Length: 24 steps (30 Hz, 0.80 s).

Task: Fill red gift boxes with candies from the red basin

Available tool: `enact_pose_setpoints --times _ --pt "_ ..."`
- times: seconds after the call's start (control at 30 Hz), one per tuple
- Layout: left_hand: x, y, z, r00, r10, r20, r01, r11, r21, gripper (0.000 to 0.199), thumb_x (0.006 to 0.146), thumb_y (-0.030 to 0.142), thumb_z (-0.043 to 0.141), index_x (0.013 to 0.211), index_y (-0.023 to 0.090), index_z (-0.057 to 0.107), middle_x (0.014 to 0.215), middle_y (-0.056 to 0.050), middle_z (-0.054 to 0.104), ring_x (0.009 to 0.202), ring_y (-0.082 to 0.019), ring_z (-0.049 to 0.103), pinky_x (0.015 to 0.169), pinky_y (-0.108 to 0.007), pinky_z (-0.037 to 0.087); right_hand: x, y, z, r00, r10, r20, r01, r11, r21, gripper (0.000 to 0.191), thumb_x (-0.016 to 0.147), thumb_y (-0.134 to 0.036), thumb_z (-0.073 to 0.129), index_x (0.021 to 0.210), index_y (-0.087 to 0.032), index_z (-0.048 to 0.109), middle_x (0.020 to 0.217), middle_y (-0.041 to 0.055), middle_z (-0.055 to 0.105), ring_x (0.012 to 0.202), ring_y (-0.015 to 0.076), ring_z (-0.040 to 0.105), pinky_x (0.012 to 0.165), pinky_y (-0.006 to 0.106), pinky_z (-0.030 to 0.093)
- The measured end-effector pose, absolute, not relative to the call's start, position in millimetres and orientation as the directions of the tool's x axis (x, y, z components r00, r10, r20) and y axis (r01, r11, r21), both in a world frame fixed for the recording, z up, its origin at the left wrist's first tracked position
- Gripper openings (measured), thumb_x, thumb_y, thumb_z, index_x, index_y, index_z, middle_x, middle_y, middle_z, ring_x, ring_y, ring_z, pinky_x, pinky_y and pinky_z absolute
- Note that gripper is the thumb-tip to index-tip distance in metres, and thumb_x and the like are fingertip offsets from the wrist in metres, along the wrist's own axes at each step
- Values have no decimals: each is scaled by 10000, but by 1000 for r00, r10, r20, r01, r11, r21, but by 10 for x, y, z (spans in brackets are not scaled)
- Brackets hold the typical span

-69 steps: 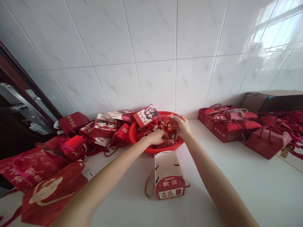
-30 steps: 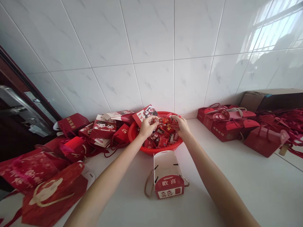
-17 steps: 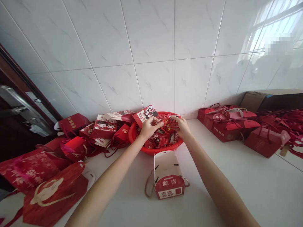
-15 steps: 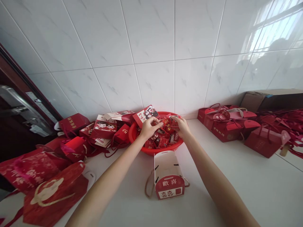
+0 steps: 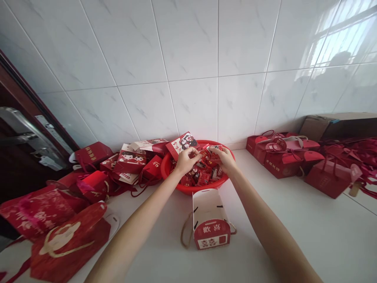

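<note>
A red plastic basket holds several small red packets. Over its left part, my left hand is closed in a pinch; whatever lies between its fingertips is too small to make out. My right hand, over the right part, grips a small red packet between thumb and fingers. In front of the basket stands an open white and red box with rope handles, touched by neither hand. A printed card box leans at the basket's back left edge.
Red gift boxes and bags crowd the left side of the white table. More red boxes stand at the right, near a cardboard box. A tiled wall rises behind; a door handle is at far left.
My right hand has moved slightly left and down with the packet. A red wrapper seen between the hands is now lower in the basket. My left hand stays nearly in place.
</note>
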<state>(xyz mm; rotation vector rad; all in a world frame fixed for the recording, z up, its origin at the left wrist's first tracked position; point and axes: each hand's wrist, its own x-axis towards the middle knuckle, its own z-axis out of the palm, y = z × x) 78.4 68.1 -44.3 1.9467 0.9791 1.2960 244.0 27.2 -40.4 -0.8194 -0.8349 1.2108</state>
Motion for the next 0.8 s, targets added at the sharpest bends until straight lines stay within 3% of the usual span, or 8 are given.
enact_pose_setpoints --times 0.23,0.3,0.4,0.57,0.8 --pt "756 529 -317 208 785 584 225 -620 752 220 722 364 681 692 203 534 712 14 591 704 -150 573 719 -273 482 2478 252 -286 130 989 75 -545 135 -827 196 602 -265 820 679 -176 663 664 -14 698 607 134 666 613 248 584" --pt "727 403 -272 185 769 612 217 -639 738 223 735 372 676 711 205 530 736 12 592 723 -151 581 731 -271 488 2494 179 -185 142 988 68 -558 137 -819 195 596 -261 819 673 -179 659 657 -18 695 600 127 664 575 223 565" --pt "671 163 -206 174 762 623 209 -647 733 214 744 368 683 745 207 542 761 13 599 732 -151 592 732 -265 493 2484 -11 -21 126 989 78 -524 133 -841 200 588 -267 830 678 -178 675 662 -9 703 597 132 661 502 201 532" --pt "554 -259 -36 134 759 637 260 -647 717 174 755 337 666 740 208 549 744 10 600 697 -148 580 691 -256 493 2448 -384 194 66 987 146 -427 160 -890 232 581 -290 863 704 -173 706 693 31 729 636 179 684 556 262 582" --pt "386 -639 166 372 749 549 346 -660 667 160 746 300 680 888 224 676 911 -27 717 899 -224 670 836 -325 547 2535 -771 361 66 952 298 -278 304 -911 288 637 -369 858 798 -170 727 768 51 754 683 204 713 613 290 586"
